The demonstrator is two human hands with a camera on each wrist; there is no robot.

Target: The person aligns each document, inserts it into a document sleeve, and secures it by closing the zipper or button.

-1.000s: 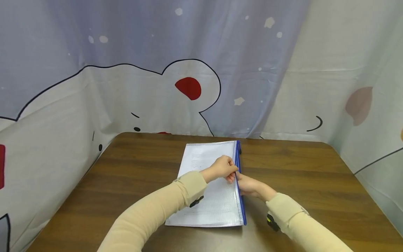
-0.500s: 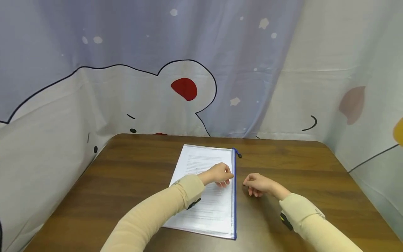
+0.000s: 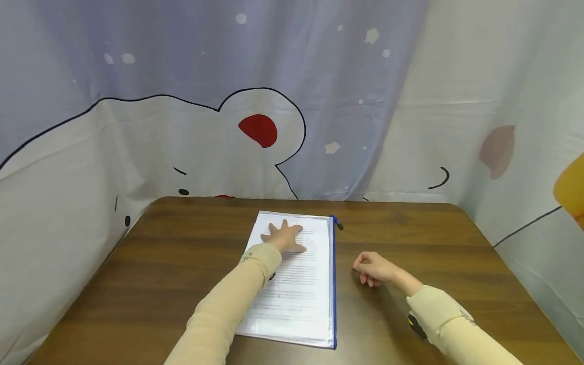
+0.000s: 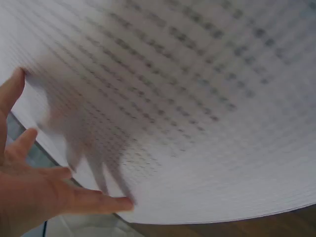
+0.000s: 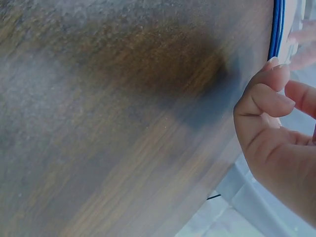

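A clear zip document pouch [image 3: 296,304] with printed paper inside lies flat on the table. Its blue zipper [image 3: 334,284] runs along the right edge, and a dark zipper pull [image 3: 339,224] sticks out at the far right corner. My left hand [image 3: 283,239] is over the pouch's upper part with fingers spread; in the left wrist view the fingertips [image 4: 127,204] meet or nearly meet the printed surface. Right of the pouch, my right hand [image 3: 377,268] hovers at or just over the table, fingers loosely curled around nothing, apart from the zipper.
The brown wood-grain table [image 3: 196,253] extends on both sides of the pouch. A patterned curtain [image 3: 365,126] hangs close behind the table's far edge and along its sides.
Both hands were pinching the raised zipper edge; they let go and the pouch now lies flat. My right hand withdrew rightward. My left hand shifted left and spread its fingers.
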